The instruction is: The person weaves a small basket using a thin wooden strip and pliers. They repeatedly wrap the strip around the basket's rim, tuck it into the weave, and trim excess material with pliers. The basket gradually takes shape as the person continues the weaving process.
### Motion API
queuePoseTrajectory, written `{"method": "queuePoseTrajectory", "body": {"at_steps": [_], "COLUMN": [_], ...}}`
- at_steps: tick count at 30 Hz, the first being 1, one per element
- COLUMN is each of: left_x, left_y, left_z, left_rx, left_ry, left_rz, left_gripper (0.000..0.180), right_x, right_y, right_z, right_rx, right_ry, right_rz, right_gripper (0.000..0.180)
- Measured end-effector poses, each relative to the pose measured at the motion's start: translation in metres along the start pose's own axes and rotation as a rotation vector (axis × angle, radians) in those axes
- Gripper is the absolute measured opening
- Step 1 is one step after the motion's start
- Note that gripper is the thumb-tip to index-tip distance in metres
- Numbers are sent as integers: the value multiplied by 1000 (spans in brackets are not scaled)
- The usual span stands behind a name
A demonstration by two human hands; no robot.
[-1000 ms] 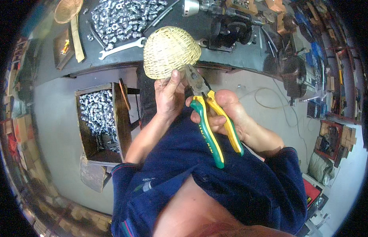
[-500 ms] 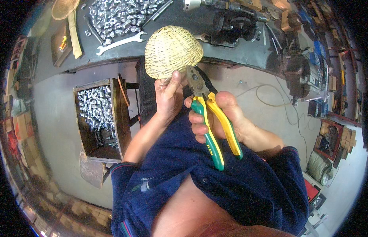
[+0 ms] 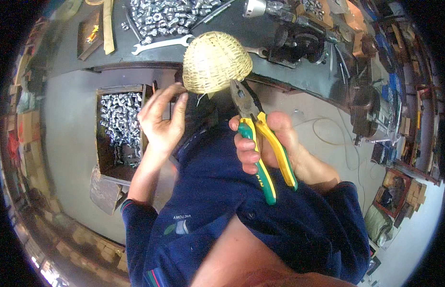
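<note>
A small woven basket (image 3: 215, 62), pale yellow and dome-shaped, hangs upside down at the bench's near edge. My right hand (image 3: 280, 138) is closed around combination pliers (image 3: 275, 153) with green and yellow handles. The jaws point up and meet the basket's lower right rim; what they grip there is hidden. My left hand (image 3: 162, 122) is off to the left with fingers apart, its fingertips close to the basket's lower left rim. Whether they touch it I cannot tell. A thin pale strand (image 3: 200, 99) pokes out under the rim.
On the dark workbench (image 3: 122, 64) lie a pile of metal nuts (image 3: 170, 16), an open-end wrench (image 3: 160, 44) and a black vise-like tool (image 3: 299, 45). A wooden box (image 3: 122, 172) of metal fittings stands at lower left. A thin hose (image 3: 327, 138) curls across the floor at right.
My left hand has let go of the basket's rim, moved left and spread its fingers. The basket and pliers have shifted slightly right in the picture as the view moved.
</note>
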State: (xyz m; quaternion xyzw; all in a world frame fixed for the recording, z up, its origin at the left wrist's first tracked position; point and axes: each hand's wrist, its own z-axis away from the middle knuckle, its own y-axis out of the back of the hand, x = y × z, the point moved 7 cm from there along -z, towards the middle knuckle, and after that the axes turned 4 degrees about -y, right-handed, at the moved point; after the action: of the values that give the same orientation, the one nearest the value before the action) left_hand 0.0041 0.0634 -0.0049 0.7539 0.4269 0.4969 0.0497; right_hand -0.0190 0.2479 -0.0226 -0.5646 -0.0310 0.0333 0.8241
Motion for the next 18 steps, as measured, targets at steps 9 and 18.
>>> {"method": "queuePoseTrajectory", "body": {"at_steps": [9,18], "left_x": [53,38], "left_y": [-38,-45], "left_z": [-46,-43], "left_rx": [-254,-469], "left_ry": [-426,-633], "left_rz": [-350,-254], "left_gripper": [62,58], "right_x": [2,-32], "right_y": [-2,21], "right_z": [-5,15], "right_rx": [-76,45], "right_ry": [4,-30], "right_rz": [5,362], "right_gripper": [57,63]}}
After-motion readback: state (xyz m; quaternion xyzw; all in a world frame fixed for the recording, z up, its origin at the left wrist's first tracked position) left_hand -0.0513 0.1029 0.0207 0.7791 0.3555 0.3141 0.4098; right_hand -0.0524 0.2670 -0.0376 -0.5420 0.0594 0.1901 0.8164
